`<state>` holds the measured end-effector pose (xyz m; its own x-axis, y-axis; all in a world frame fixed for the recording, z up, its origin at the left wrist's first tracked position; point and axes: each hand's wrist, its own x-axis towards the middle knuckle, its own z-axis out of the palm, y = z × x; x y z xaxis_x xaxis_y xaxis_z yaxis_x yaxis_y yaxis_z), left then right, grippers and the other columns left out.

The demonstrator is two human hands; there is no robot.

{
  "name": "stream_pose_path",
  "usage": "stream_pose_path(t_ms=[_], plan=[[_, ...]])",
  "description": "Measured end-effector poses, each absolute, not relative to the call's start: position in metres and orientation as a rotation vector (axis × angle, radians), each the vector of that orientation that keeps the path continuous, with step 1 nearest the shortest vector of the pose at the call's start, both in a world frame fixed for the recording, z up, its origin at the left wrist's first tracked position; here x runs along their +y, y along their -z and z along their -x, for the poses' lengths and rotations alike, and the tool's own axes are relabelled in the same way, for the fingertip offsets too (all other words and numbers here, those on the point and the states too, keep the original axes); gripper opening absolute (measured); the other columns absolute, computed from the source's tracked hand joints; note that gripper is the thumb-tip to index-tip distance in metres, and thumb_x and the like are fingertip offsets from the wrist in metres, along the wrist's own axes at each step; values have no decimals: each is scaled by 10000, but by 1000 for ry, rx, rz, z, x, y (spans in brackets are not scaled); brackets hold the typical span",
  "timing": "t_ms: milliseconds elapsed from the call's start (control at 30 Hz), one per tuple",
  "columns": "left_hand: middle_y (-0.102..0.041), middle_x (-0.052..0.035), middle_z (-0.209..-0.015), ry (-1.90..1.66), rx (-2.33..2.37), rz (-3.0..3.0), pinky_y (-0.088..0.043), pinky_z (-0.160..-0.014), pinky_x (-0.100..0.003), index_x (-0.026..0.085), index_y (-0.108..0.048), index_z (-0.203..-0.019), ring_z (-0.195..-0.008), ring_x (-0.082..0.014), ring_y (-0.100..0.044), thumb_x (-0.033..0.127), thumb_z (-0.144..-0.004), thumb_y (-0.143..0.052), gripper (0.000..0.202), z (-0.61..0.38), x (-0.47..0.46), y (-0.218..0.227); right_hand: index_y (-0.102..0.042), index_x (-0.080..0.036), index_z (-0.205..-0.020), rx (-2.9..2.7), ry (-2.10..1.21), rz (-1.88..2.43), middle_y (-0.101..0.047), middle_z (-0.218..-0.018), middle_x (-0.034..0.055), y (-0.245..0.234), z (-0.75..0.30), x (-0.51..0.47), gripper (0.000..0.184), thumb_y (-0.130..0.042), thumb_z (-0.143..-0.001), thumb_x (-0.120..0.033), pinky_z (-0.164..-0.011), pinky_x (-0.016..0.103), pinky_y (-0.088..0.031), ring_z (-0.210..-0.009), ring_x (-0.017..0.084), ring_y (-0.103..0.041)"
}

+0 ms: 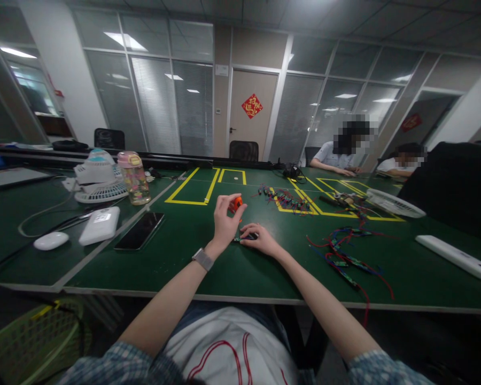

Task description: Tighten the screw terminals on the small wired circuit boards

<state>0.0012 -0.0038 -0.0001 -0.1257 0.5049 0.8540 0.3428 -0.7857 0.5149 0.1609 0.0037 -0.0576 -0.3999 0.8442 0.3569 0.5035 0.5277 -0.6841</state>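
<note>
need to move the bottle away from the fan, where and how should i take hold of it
Probably best gripped round the body of the bottle, below its pinkish top, coming from the right. It stands upright, with a tall, rounded body, and the white fan crowds its left side. The left hand is nearer but holds an orange item.

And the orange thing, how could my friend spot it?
Find the big green table, then the left hand with the grey band on its wrist. That hand pinches the small orange thing, much brighter than the dark piece by the right hand.
</note>
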Motion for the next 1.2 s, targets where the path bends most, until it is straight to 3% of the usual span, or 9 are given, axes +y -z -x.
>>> stream_pose_path(t_ms=[267,500,767,900,1033,1200], plan=[[-596,-64,-1058,-1934,879,-1928,-491,-772,-268,214,-507,-1231,-834,-124,-588,228,-966,-388,291,-3,2,8,-726,-205,-767,-2065,-622,1093,-681,-1064,82,60,-161,5,116,-760,-688,-283,-1101,591,-146,-1053,241,-612],[-566,-35,-960,-2046,998,-1982,-485,-711,-248,208,-597,-1076,-828,-138,-557,297,-848,-635,248,-1,-3,3,-726,-210,-755,-2056,-617,1086,-682,-1055,70,61,-161,6,123,-758,-690,-309,-1098,582,-165,-1041,243,-614],[-606,-54,-1023,-1862,826,-1857,-512,-673,-233,227,-465,-1283,-719,-92,-603,261,-968,-393,326,-5,-1,7,-728,-210,-760,-2066,-600,1089,-682,-1053,66,61,-161,6,110,-750,-701,-300,-1094,569,-183,-1034,238,-613],[-601,-72,-1088,-1855,822,-1860,-521,-681,-236,235,-444,-1323,-777,-103,-614,247,-969,-384,360,-5,-2,7,-731,-215,-765,-2074,-594,1090,-682,-1045,64,61,-161,6,103,-757,-692,-283,-1084,557,-217,-1031,235,-614],[-578,-52,-1018,-1947,944,-1980,-510,-730,-255,227,-549,-1216,-846,-132,-584,224,-901,-542,315,-3,-2,4,-733,-208,-763,-2068,-591,1089,-679,-1044,70,61,-160,6,103,-759,-689,-275,-1067,542,-262,-1027,236,-617],[-530,-27,-909,-2055,1066,-2004,-480,-743,-268,212,-626,-1059,-797,-138,-535,258,-843,-639,221,-1,-4,1,-734,-211,-764,-2060,-587,1086,-679,-1033,66,63,-160,7,101,-761,-686,-270,-1064,536,-267,-1025,234,-617]])
